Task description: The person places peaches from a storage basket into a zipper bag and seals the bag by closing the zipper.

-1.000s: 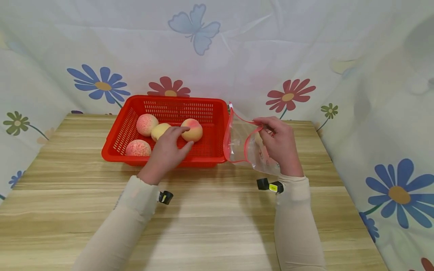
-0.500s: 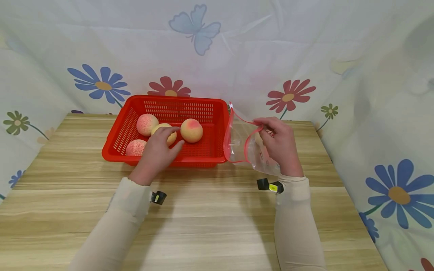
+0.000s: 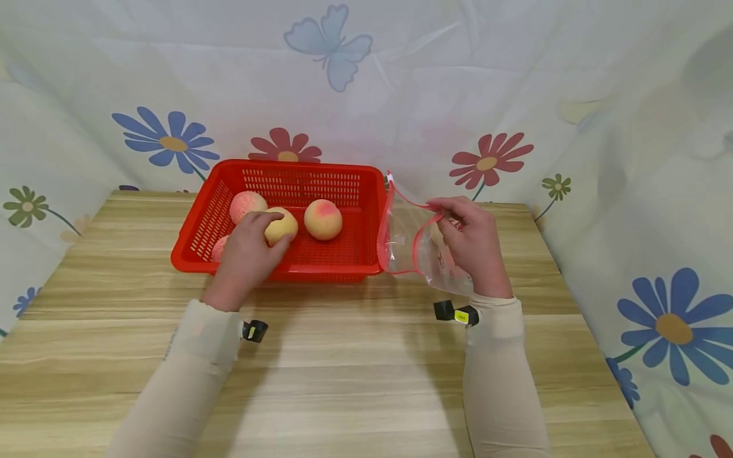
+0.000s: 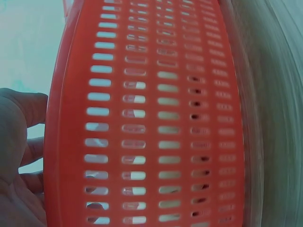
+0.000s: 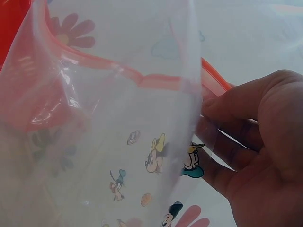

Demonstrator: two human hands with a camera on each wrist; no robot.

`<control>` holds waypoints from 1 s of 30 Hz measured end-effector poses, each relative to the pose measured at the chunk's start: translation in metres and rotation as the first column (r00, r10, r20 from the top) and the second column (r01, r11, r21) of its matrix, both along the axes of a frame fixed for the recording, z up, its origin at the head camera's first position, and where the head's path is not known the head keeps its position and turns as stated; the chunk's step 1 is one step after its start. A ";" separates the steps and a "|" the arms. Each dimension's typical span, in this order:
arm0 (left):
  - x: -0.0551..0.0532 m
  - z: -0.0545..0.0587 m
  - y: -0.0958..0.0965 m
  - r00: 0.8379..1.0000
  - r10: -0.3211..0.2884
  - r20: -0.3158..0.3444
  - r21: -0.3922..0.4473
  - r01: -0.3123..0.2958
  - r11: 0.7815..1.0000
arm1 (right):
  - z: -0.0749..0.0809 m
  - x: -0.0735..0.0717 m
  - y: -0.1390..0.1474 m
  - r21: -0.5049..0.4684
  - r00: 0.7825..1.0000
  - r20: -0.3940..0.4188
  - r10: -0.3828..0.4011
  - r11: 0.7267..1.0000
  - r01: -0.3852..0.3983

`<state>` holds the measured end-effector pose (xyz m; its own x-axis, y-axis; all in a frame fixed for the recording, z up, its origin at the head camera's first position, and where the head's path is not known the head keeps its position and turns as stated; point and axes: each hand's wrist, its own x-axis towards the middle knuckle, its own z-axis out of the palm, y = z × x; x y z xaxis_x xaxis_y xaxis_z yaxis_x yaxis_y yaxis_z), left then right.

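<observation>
My left hand (image 3: 247,247) reaches over the front rim of the red basket (image 3: 338,275). Its curved fingers and thumb are around the near left side of a yellow peach (image 3: 283,226); I cannot tell whether they touch it. A pink-topped peach (image 3: 323,220) sits to the right, a speckled pink peach (image 3: 247,205) behind, and another pink peach (image 3: 219,249) is half hidden by the hand. In the left wrist view, the basket wall (image 4: 156,113) hides most of the scene. My right hand (image 3: 472,245) pinches the red-edged mouth of a clear zip bag (image 3: 401,238), which hangs open.
The basket stands on a wood-grain table (image 3: 343,369), with the bag against its right end. A flowered cloth (image 3: 401,76) rises behind the table and along both sides. Cartoon figures (image 5: 156,156) are printed on the bag.
My left hand has moved left, from near the pink-topped peach to beside the yellow peach, uncovering more of it. The peaches have stayed put. My right hand and the bag have hardly moved.
</observation>
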<state>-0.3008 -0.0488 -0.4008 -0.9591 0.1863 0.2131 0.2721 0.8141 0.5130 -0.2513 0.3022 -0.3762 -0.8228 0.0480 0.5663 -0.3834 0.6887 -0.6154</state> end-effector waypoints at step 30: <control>-0.012 0.001 -0.030 0.986 0.141 0.085 -0.105 -0.132 0.986 | 0.001 0.001 -0.001 0.004 1.000 0.027 -0.013 1.000 0.013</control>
<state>-0.3132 -0.0790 -0.4000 -0.9915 0.0683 0.1103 0.1108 0.8882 0.4458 -0.2503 0.3012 -0.3749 -0.8372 0.0569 0.5439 -0.3575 0.6956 -0.6231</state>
